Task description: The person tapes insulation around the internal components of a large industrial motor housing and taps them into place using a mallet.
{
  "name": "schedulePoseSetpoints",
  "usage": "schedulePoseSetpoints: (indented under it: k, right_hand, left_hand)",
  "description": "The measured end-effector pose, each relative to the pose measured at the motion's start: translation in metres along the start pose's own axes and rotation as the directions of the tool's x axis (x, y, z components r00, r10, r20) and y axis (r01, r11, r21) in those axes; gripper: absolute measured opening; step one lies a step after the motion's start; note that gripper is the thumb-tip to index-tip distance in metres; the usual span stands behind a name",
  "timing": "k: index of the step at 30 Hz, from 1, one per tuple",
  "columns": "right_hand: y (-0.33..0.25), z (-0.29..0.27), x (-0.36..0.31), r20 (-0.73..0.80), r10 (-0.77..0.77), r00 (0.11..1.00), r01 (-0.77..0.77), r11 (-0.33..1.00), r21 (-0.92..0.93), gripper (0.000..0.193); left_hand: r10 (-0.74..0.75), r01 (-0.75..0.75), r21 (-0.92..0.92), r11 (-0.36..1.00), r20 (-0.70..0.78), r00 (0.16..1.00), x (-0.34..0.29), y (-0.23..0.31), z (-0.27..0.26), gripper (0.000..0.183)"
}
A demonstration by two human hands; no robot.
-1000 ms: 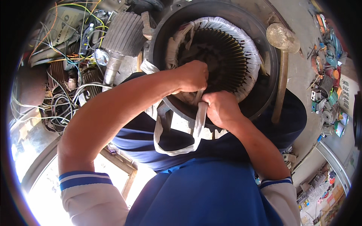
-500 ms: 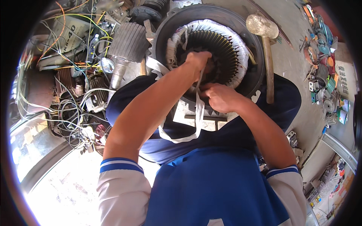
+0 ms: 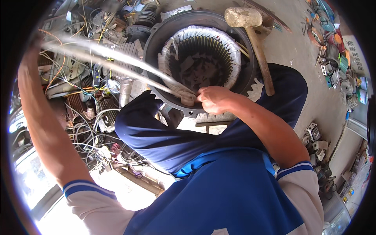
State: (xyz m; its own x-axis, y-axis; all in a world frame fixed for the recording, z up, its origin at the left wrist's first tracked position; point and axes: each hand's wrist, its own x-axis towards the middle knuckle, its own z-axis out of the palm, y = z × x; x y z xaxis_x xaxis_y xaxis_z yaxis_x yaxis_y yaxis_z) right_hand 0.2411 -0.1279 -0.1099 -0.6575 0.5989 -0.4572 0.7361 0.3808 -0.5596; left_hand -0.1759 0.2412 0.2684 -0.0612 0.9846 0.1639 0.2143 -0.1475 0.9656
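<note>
A large dark motor stator housing [image 3: 250, 70] lies in front of me, its copper slots ringed by a winding wrapped in white [image 3: 234, 53]. My right hand [image 3: 213, 100] is closed at the near edge of that winding, pinching a white tape [image 3: 117, 66]. Two strands of the tape run taut and blurred from there up to the far left. My left hand [image 3: 33, 51] is raised at the upper left rim, arm stretched out, closed on the tape's far end. Across the housing's right rim rests a mallet [image 3: 243, 17] with a wooden handle.
A heap of wires, coils and finned motor parts [image 3: 90, 113] fills the left side. Small tools and coloured parts [image 3: 337, 58] lie on the concrete floor at right. More metal pieces [image 3: 315, 139] sit by my right elbow.
My left hand has left the stator and swung out to the upper left, drawing the white tape tight. My right hand stays at the winding's near edge.
</note>
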Motion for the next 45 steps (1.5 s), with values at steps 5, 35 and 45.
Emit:
schedulePoseSetpoints:
  k: [5, 35, 45]
  right_hand:
    - [-0.003, -0.004, 0.002, 0.055, -0.115, 0.992, 0.126, 0.949, -0.288, 0.019]
    - [0.023, -0.122, -0.095, -0.911, 0.391, 0.131, -0.65, 0.728, 0.219, 0.055]
    - [0.033, -0.139, -0.114, -0.805, 0.496, 0.326, -0.595, 0.769, 0.233, 0.056]
  left_hand:
    - [0.038, -0.233, 0.938, -0.256, 0.25, 0.967, -0.045, -0.092, -0.029, 0.054]
    - [-0.385, 0.345, 0.236, 0.909, 0.795, 0.469, -0.292, -0.144, 0.206, 0.057]
    - [0.213, -0.211, -0.087, 0.974, 0.678, 0.704, -0.306, -0.187, 0.177, 0.048]
